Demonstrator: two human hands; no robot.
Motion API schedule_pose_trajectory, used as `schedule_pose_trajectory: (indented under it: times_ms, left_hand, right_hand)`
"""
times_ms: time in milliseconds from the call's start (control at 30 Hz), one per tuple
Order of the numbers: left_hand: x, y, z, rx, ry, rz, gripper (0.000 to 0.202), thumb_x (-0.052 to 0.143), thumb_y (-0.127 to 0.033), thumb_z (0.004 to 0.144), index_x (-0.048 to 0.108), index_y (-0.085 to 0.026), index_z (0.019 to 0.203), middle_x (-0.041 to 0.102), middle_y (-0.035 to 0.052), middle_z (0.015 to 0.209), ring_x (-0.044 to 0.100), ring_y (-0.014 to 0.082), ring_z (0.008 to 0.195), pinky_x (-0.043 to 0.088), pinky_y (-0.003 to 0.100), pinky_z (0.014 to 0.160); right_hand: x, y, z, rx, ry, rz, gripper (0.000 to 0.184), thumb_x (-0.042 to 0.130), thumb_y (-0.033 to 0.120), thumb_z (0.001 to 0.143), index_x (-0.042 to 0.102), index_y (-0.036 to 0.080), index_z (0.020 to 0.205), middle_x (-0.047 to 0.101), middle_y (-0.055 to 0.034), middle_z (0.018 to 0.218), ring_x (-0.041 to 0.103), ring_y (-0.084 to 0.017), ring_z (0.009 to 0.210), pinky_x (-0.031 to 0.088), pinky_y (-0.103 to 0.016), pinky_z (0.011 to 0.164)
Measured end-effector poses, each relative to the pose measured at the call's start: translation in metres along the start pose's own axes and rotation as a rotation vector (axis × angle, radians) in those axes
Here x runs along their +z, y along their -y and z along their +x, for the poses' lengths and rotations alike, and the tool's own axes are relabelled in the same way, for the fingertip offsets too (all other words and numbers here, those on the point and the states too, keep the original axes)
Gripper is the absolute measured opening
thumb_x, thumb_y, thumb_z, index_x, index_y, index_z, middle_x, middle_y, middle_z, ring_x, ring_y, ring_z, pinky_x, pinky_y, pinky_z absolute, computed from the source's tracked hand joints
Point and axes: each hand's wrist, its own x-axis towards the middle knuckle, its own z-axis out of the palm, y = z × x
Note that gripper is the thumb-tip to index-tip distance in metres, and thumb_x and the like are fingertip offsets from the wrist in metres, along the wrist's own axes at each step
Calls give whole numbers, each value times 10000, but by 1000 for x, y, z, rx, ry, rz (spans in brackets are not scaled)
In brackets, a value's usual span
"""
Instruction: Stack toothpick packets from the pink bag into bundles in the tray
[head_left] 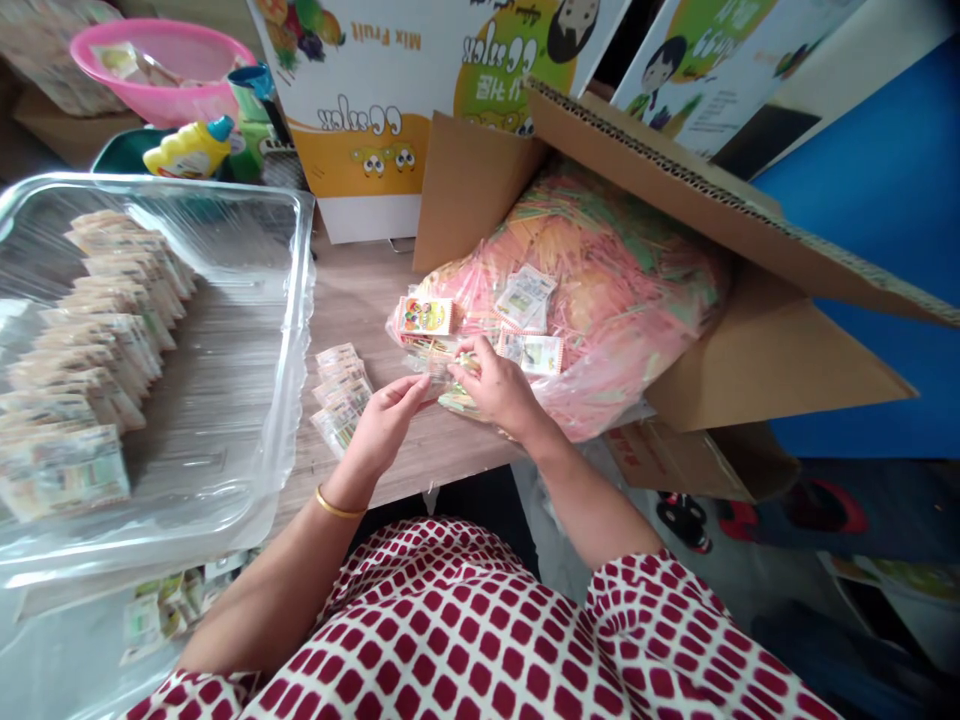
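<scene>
My left hand [386, 425] and my right hand [499, 385] meet over the wooden table edge, both pinching a small printed packet [441, 368]. Just left of my left hand lies a short stack of similar packets [341, 395]. Beyond my right hand, a bulging clear bag of pink and green strips [592, 290] sits in an open cardboard box. Several loose packets lie on that bag, including a colourful fruit-printed one [425, 316]. A wide plastic tray [187, 187] under clear film holds long rows of packets [94, 340].
Cardboard box flaps [697, 190] rise at the right of the bag. Printed fruit-snack cartons [367, 130] stand behind the table, next to a pink basin [157, 70] and a yellow bottle [191, 148]. More packets [161, 610] lie under plastic at the lower left.
</scene>
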Motion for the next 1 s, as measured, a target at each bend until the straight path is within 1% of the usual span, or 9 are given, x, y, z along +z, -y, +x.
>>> schedule_pose_trajectory:
  times_ms: [167, 333, 433, 567, 667, 767, 867, 933, 1000]
  left_hand:
    - [-7, 6, 4, 29, -40, 57, 402, 776, -495, 838, 803, -171, 1075, 794, 96, 1112, 691, 261, 1146, 473, 432, 1118]
    - [-5, 5, 3, 34, -46, 71, 420, 784, -514, 825, 808, -168, 1063, 797, 101, 1117, 697, 268, 1134, 489, 427, 1101]
    - [-3, 4, 0, 30, -26, 50, 422, 774, -517, 832, 807, -172, 1072, 798, 97, 1123, 697, 268, 1147, 492, 430, 1106]
    - [-3, 7, -2, 10, -58, 20, 411, 794, -507, 812, 814, -167, 1043, 801, 101, 1115, 691, 277, 1177, 488, 435, 1116]
    - [-4, 10, -1, -18, -65, 5, 403, 795, -507, 807, 818, -177, 1039, 786, 107, 1178, 672, 284, 1222, 489, 432, 1119]
    - [-4, 11, 1, -15, -82, 3, 408, 801, -510, 798, 819, -182, 1040, 786, 107, 1178, 674, 284, 1219, 496, 433, 1112]
    - [-6, 10, 2, 3, -83, 54, 428, 801, -518, 799, 816, -180, 1060, 797, 107, 1131, 679, 287, 1203, 481, 442, 1121]
    - [-6, 9, 1, 9, -63, 105, 427, 799, -517, 803, 814, -181, 1066, 799, 104, 1121, 676, 289, 1202, 459, 447, 1137]
    - [-5, 9, 1, -1, -53, 119, 415, 801, -511, 801, 814, -181, 1054, 797, 99, 1129, 671, 291, 1205, 451, 447, 1142]
  right_hand:
    - [-19, 6, -6, -73, -37, 206, 233, 573, 402, 990, 605, 256, 1169, 725, -19, 1096, 641, -153, 718, 467, -288, 708]
    - [-16, 12, -8, -89, 141, 18, 232, 624, 351, 968, 645, 258, 1179, 751, -27, 993, 682, -200, 817, 445, -285, 726]
    - [-9, 8, -4, -54, 198, -14, 167, 627, 316, 956, 697, 237, 1086, 741, -33, 899, 670, -207, 821, 431, -285, 718]
    - [-10, 0, 3, -53, 275, 349, 280, 600, 452, 964, 736, 217, 1032, 680, 8, 781, 606, -152, 712, 436, -260, 671]
    - [-18, 1, 6, -9, 232, 565, 376, 576, 530, 961, 756, 204, 1008, 624, 23, 694, 577, -135, 660, 446, -251, 649]
    - [-25, 6, 4, -13, 135, 505, 310, 608, 486, 948, 763, 218, 958, 699, -2, 814, 641, -160, 786, 476, -268, 735]
    - [-26, 9, -1, -25, 198, 363, 286, 617, 472, 948, 761, 226, 921, 735, -13, 876, 661, -190, 853, 480, -284, 769]
    - [-25, 9, -2, -14, 269, 356, 304, 645, 511, 928, 747, 226, 898, 704, -4, 788, 635, -181, 774, 477, -281, 721]
    - [-24, 7, 1, 37, 218, 459, 400, 595, 603, 942, 704, 227, 860, 590, 22, 638, 541, -150, 615, 451, -270, 620]
